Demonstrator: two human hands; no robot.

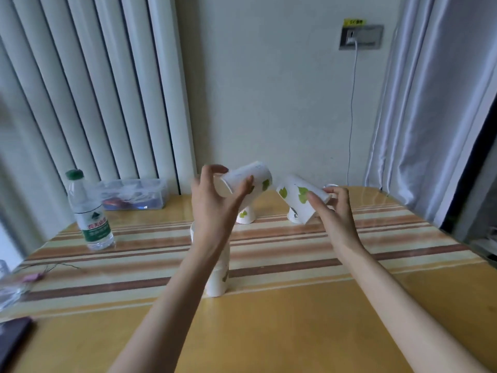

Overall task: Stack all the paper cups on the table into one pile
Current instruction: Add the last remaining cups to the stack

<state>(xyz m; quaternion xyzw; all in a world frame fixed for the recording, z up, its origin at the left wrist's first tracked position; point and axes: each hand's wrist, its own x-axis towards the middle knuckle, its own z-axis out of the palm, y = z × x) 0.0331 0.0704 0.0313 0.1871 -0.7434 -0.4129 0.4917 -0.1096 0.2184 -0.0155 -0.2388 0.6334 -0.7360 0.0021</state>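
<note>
Above a yellow wooden tabletop (309, 319) with a striped runner, the left hand (215, 203) grips a tilted white leaf-printed paper cup (248, 180), fingers wrapped around its base end. Just right of that cup, the right hand (332, 205) pinches a second tilted white leaf-printed cup (300, 200). Below them stand two more cups (partly hidden), and nearer the camera, a white cup pile (216, 281) behind the left forearm. A clear plastic water bottle (88, 214) stands far left.
</note>
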